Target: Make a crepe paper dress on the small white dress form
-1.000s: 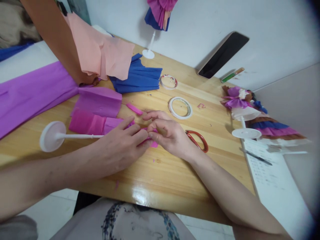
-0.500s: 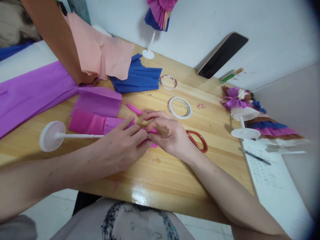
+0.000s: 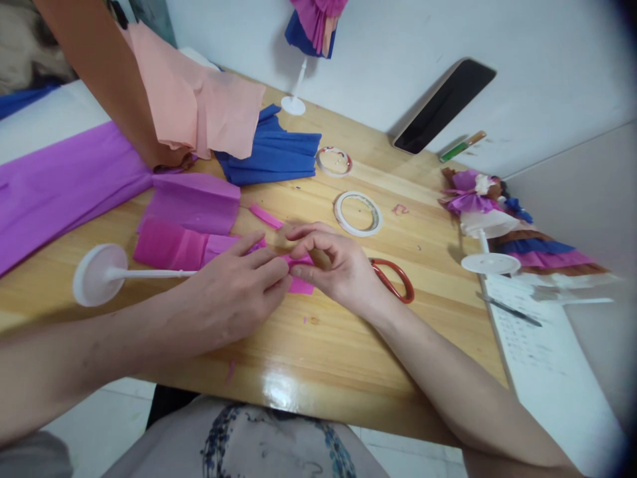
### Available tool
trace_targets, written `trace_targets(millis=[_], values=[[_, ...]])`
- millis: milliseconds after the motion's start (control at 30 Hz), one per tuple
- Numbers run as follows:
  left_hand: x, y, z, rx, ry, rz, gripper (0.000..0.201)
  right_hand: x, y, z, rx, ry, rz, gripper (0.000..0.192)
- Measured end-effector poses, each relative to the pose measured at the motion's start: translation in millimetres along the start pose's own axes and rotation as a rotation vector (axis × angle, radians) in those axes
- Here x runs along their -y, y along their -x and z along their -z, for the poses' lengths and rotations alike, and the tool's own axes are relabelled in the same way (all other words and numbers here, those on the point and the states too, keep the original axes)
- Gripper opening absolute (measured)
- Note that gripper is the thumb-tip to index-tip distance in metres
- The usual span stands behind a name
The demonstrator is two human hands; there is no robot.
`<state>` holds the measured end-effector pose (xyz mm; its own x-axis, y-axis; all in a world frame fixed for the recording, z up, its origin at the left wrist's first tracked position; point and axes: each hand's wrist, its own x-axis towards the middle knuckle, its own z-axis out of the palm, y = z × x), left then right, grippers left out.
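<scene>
My left hand is closed around a piece of bright pink crepe paper at the middle of the wooden table. Facing it, my right hand pinches the same paper between thumb and forefinger. A white stick stand with a round base lies on its side, its far end hidden beneath my left hand. Folded magenta crepe paper rests just beyond the stick, and a narrow pink strip lies past my fingers. Red-handled scissors sit beside my right wrist, their blades covered by my hand.
Two tape rolls lie beyond my hands. Purple, brown, peach and blue crepe paper spread at left. Paper-dressed figures on white stands, a dark tablet and a pen are farther off.
Both hands stay on the pink paper with only small finger shifts; more of it shows between them. The white stand has slid slightly left with my left hand.
</scene>
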<state>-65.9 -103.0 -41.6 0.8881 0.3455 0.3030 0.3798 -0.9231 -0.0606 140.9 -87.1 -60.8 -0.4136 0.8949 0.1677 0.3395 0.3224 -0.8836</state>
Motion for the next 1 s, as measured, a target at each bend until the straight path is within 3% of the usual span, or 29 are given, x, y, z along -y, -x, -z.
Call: trace_targets(millis=[367, 633, 1000], values=[[-4, 0, -0.7, 0.029, 0.01, 0.025, 0.018, 5, 2, 0, 0.06, -0.202, -0.052, 0.01], [-1, 0, 4.3, -0.006, 0.003, 0.0, 0.024, 9, 3, 17, 0.078, 0.011, 0.026, 0.016], [-4, -1, 1.0, 0.013, -0.023, 0.012, 0.02, 3, 5, 17, 0.058, 0.137, 0.1, 0.03]])
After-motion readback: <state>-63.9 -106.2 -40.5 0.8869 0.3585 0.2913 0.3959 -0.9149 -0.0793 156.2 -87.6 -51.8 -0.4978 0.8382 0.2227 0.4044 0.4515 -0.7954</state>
